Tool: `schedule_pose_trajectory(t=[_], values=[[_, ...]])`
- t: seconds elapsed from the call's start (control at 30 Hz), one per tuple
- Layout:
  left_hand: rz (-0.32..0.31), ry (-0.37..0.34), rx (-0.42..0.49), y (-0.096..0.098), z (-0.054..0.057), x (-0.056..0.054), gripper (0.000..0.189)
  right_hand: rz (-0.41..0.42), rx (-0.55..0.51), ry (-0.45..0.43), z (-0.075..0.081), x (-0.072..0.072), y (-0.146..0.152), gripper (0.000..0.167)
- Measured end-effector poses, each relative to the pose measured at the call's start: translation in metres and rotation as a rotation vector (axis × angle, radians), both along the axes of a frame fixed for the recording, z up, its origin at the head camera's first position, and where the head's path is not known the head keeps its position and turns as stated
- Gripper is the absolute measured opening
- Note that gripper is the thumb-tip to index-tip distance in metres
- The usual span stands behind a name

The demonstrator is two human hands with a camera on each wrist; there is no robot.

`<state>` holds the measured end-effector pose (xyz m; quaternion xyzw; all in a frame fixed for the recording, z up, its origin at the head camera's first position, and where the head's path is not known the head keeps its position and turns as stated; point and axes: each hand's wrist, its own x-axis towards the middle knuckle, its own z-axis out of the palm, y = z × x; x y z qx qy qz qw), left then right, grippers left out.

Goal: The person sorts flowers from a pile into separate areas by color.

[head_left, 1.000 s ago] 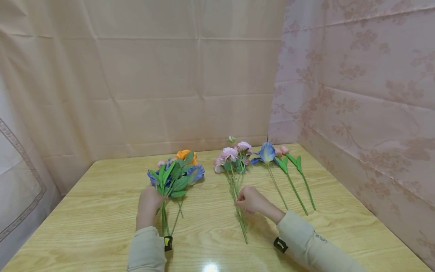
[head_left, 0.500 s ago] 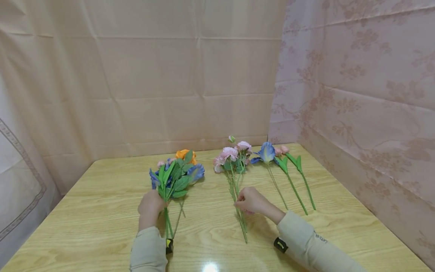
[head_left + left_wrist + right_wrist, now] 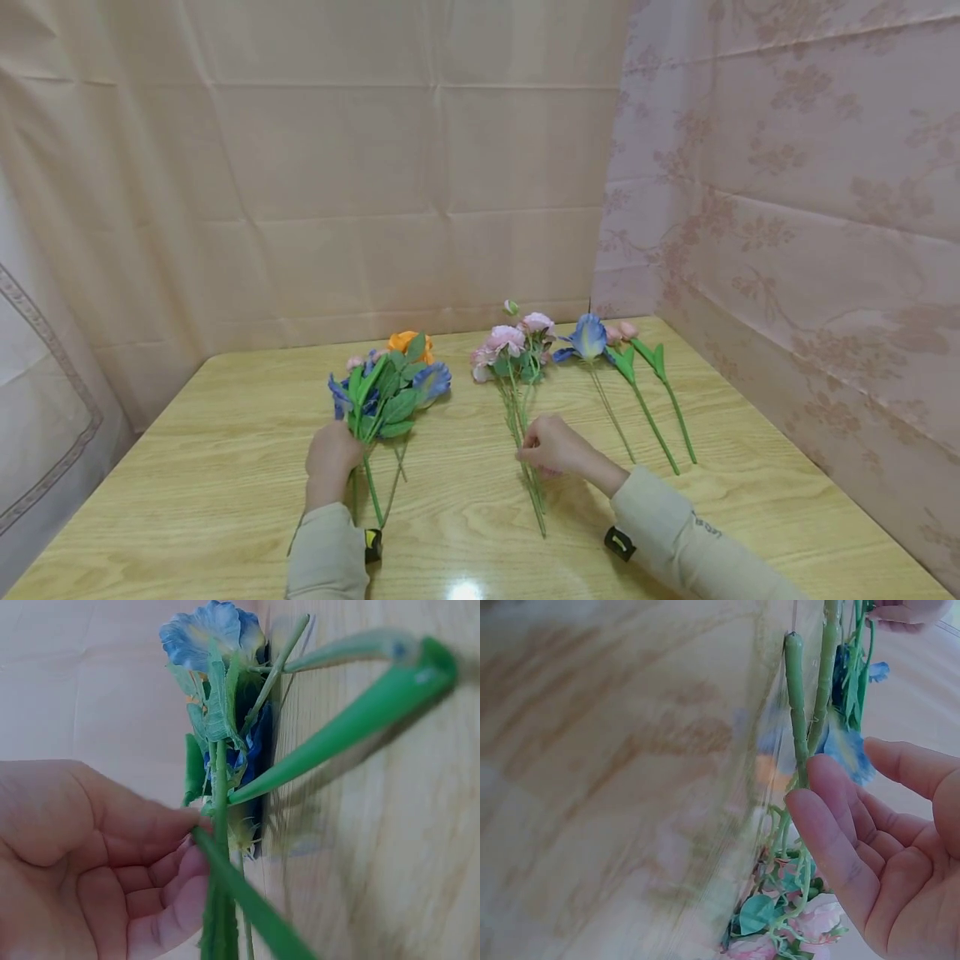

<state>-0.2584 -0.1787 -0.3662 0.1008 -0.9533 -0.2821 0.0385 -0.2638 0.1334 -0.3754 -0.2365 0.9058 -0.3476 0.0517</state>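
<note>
On the left of the table lies a mixed bunch of artificial flowers with blue irises [image 3: 431,381], an orange flower [image 3: 405,340], pink tulips [image 3: 356,362] and broad green leaves. My left hand [image 3: 333,454] is at its stems. The left wrist view shows thumb and forefinger pinching a green tulip stem [image 3: 251,896], beside other stems. My right hand [image 3: 558,446] is by the stems of the pink flowers [image 3: 506,340]. In the right wrist view, its loosely bent fingers [image 3: 832,832] touch those stems [image 3: 796,697], with the thumb held apart.
To the right lie a single blue iris [image 3: 588,337] and two pink tulips [image 3: 624,332] with green stems [image 3: 656,425]. Cloth curtains [image 3: 375,167] hang behind the wooden table [image 3: 225,450] and along its right side.
My left hand has shifted slightly toward me and right. The green stems below it have spread apart, one leaning left. My right hand stays almost still beside the pink flowers.
</note>
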Motion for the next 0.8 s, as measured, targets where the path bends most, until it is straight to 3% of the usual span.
schedule_pose_trajectory(t=[0.17, 0.47, 0.63, 0.8], values=[[0.020, -0.010, -0.009, -0.001, 0.000, -0.001, 0.012, -0.002, 0.012, -0.004, -0.001, 0.000, 0.000, 0.020], [0.089, -0.019, -0.042, -0.001, 0.010, 0.002, 0.020, -0.005, 0.026, -0.017, 0.000, 0.000, -0.001, 0.020], [0.082, 0.026, -0.036, 0.000, 0.017, 0.005, 0.014, -0.011, 0.029, -0.018, -0.001, 0.000, -0.002, 0.018], [0.066, -0.003, -0.014, 0.001, 0.024, 0.006, 0.007, -0.011, 0.034, -0.021, -0.001, 0.001, -0.003, 0.019]])
